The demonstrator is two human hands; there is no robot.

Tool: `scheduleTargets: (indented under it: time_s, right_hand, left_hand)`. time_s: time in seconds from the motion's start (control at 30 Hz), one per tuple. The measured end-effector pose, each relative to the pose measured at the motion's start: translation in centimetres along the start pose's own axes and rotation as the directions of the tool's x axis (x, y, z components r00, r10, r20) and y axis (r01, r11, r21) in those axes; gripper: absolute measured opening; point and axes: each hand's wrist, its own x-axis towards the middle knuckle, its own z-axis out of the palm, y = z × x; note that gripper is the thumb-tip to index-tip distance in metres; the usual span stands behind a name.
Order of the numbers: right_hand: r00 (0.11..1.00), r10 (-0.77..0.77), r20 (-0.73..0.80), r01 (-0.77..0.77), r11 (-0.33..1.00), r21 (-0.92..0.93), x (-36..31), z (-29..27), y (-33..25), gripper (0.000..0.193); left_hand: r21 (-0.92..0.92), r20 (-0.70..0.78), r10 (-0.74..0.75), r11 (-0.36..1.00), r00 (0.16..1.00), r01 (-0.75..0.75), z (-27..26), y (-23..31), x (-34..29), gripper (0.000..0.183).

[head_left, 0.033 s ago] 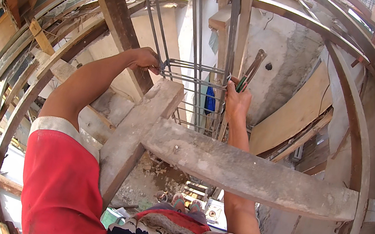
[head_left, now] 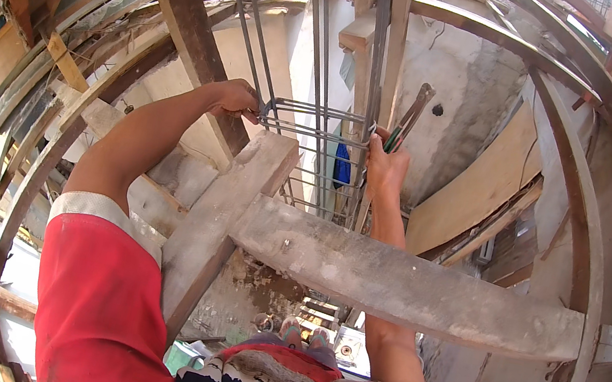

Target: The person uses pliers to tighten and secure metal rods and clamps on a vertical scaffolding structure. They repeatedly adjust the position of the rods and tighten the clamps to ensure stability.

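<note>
A tall cage of steel rebar point(head_left: 320, 48) stands in front of me, with square stirrups around its long bars. My left hand point(head_left: 239, 97) is closed at the left corner of a stirrup point(head_left: 315, 133), next to an upright bar; its fingertips are partly hidden. At the stirrup's right corner, my right hand point(head_left: 387, 166) grips pincers point(head_left: 415, 112) with green on the handles, their long metal part pointing up and away. Its thumb and finger are against the bars there. Whether a tie wire is between them is too small to tell.
A concrete-coloured beam point(head_left: 405, 276) crosses in front of my body and meets another beam point(head_left: 213, 216) on the left. A dark timber post point(head_left: 192, 26) leans beside my left hand. Curved-looking timbers surround me. A plywood sheet point(head_left: 475, 195) leans at right. My feet point(head_left: 292, 333) show far below.
</note>
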Motion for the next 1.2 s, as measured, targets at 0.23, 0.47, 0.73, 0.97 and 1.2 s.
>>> scheduleTargets:
  time_s: [0.23, 0.47, 0.73, 0.97, 1.2]
  right_hand:
    - [0.999, 0.006, 0.043, -0.004, 0.999, -0.044, 0.1, -0.2, -0.5, 0.025]
    - [0.984, 0.099, 0.147, -0.044, 0.941, -0.336, 3.9, -1.2, -1.6, 0.039]
    - [0.941, 0.087, 0.328, 0.083, 0.878, -0.471, 7.4, -1.1, -1.4, 0.023]
    - [0.934, 0.181, 0.308, 0.006, 0.854, -0.520, 6.5, -1.6, -3.9, 0.034]
    - [0.932, 0.143, 0.334, 0.152, 0.682, -0.716, 8.4, -0.9, -3.0, 0.031]
  left_hand:
    - [0.059, -0.132, 0.053, 0.997, 0.990, -0.046, 0.5, -1.2, 0.4, 0.009]
    - [0.094, -0.161, 0.131, 0.989, 0.978, -0.117, 0.9, -0.7, 0.4, 0.011]
    - [0.089, -0.126, 0.092, 0.993, 0.988, -0.081, 0.5, -1.4, 1.0, 0.015]
    - [0.034, -0.110, 0.089, 0.996, 0.990, -0.086, 1.0, -0.1, -0.4, 0.017]
    - [0.092, -0.064, 0.093, 0.992, 0.994, -0.086, 0.4, 0.1, -0.4, 0.018]
